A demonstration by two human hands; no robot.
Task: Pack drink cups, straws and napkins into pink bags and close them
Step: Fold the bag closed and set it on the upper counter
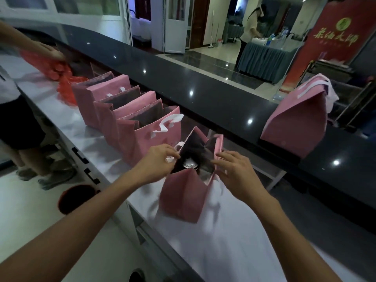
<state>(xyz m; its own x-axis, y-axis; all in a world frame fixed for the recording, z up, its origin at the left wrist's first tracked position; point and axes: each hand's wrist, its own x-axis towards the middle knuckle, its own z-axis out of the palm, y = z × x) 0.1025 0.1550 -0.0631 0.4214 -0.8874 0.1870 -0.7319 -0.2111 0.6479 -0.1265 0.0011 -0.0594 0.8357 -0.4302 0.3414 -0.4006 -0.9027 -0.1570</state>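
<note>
A pink bag stands open on the steel counter in front of me. Inside it the sealed lid of a drink cup shows. My left hand pinches the bag's left top edge near a white handle. My right hand grips the right top edge, fingers curled over the rim. Several more pink bags stand open in a row to the left. A closed pink bag sits on the dark upper ledge at the right. No straws or napkins are in view.
The steel counter runs from near right to far left. A raised dark ledge borders it behind. Another person's hand at far left holds a red plastic bag. A round red bin stands on the floor.
</note>
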